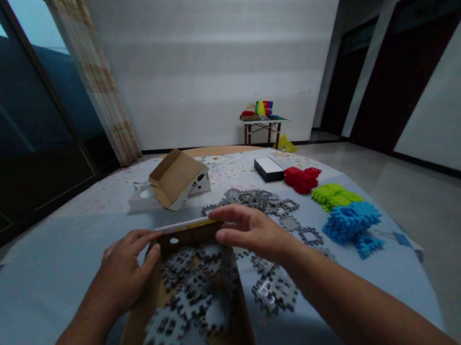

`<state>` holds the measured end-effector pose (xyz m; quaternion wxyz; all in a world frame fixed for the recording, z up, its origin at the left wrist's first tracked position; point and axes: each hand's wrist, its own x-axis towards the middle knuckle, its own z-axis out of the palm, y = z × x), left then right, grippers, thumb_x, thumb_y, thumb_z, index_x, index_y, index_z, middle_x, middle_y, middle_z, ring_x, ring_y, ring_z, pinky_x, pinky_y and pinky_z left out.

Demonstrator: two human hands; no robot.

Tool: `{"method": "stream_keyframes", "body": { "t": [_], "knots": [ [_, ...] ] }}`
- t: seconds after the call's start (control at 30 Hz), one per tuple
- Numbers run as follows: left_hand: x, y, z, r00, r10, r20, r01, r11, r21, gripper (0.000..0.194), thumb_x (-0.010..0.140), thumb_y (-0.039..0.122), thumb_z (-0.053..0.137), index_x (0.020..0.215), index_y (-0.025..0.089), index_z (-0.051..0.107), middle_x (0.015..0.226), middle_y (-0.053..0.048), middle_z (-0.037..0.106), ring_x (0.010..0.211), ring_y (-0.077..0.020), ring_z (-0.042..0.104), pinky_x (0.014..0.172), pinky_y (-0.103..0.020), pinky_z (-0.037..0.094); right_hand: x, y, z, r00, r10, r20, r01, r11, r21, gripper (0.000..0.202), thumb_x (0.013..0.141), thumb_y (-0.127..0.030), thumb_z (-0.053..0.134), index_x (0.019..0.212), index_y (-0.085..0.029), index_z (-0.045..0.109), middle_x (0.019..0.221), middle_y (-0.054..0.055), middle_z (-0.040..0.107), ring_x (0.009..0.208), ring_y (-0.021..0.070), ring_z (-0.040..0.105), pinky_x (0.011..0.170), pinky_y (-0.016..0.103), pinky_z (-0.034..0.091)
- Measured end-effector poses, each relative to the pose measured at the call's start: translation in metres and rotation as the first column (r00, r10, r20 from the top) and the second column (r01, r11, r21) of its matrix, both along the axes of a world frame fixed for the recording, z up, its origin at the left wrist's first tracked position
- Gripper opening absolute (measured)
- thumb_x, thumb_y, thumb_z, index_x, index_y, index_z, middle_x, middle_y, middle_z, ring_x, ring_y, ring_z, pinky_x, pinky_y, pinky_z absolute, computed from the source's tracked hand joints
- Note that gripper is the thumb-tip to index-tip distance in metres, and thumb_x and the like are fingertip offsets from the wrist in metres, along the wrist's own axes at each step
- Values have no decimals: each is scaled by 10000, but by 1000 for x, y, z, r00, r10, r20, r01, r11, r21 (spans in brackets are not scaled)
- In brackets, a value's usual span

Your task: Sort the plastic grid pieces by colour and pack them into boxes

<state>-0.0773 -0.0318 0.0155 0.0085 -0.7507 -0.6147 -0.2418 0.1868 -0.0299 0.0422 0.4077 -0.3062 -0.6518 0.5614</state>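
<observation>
A long cardboard box stands open in front of me, with many grey notched puzzle tiles heaped inside. My left hand grips the far left corner of the box, thumb on the inner side and fingers outside. At the far right corner, my right hand has its fingers over the rim and its thumb near the inner side, holding the box. More grey tiles lie on the table just right of the box, and another grey pile sits beyond my right hand.
Red pieces, green pieces and blue pieces lie along the right. Behind are a black-and-white box and an open carton tilted on a white tray. The round table's edge curves at right.
</observation>
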Motion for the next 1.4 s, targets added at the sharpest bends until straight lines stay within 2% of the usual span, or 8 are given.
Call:
{"method": "stream_keyframes", "body": {
  "t": [0.1, 0.2, 0.37, 0.5, 0.73, 1.0, 1.17, 1.4],
  "knots": [
    [-1, 2, -1, 997, -37, 65, 42, 996, -73, 439, 819, 455, 374, 1055, 175, 617, 1139, -79, 555, 1015, -221, 521, 757, -315, 466, 25, 9, -7, 991, -120, 53, 115, 990, 77, 373, 723, -348, 647, 1060, -212, 560, 1135, 66, 597, 997, 180, 572, 891, 389, 437],
    [-3, 4, -3, 991, -37, 126, 47, 996, -75, 434, 814, 464, 385, 1035, 173, 621, 1136, -79, 542, 1012, -219, 514, 697, -284, 477, 52, 12, -20, 932, -245, 267, 182, 954, 239, 345, 761, -371, 602, 1058, -198, 571, 1086, 67, 621, 996, 182, 571, 903, 393, 424],
    [-2, 4, -3, 985, -49, 164, 59, 997, -57, 409, 799, 461, 411, 990, 174, 631, 1090, -79, 551, 994, -221, 518, 641, -267, 485, 83, -6, -44, 661, -181, 728, -86, 946, 314, 647, 634, -491, 690, 1207, -242, 522, 1282, 91, 488, 1188, 267, 414, 996, 440, 310],
    [-2, 4, -4, 983, -42, 179, 55, 996, -67, 399, 796, 460, 421, 990, 185, 634, 1096, -78, 546, 1004, -220, 517, 606, -249, 487, 84, -19, -57, 537, -117, 836, -232, 932, 279, 866, 531, -555, 729, 1295, -278, 430, 1398, 95, 343, 1286, 319, 245, 1037, 494, 188],
    [-7, 8, -7, 988, -42, 147, 50, 998, -46, 400, 783, 490, 421, 957, 216, 655, 1080, -66, 573, 997, -223, 535, 624, -256, 500, 76, -21, -55, 562, -155, 813, -269, 895, 356, 721, 536, -565, 719, 1166, -254, 555, 1241, 93, 474, 1134, 292, 386, 940, 408, 339],
    [-11, 12, -10, 992, -49, 120, 55, 998, -45, 404, 782, 492, 419, 957, 210, 649, 1087, -69, 555, 1014, -212, 528, 749, -276, 491, 77, -28, -59, 571, -156, 806, -317, 864, 392, 860, 546, -558, 708, 1299, -257, 423, 1333, 95, 404, 1202, 307, 320, 986, 430, 289],
    [-12, 12, -10, 993, -55, 102, 59, 997, -43, 408, 781, 505, 412, 949, 221, 652, 1072, -57, 572, 1016, -216, 531, 760, -283, 491, 75, -23, -59, 571, -187, 800, -316, 849, 424, 546, 672, -387, 654, 1184, -235, 538, 1160, 74, 550, 1095, 260, 416, 912, 362, 365],
    [-10, 10, -8, 990, -50, 134, 57, 997, -54, 447, 767, 520, 412, 957, 195, 653, 1086, -78, 560, 1027, -230, 525, 703, -272, 499, 69, -21, -62, 494, -338, 801, -281, 810, 515, 401, 705, -326, 593, 1090, -215, 577, 1005, 76, 611, 989, 251, 477, 809, 333, 410]
  ]
}}
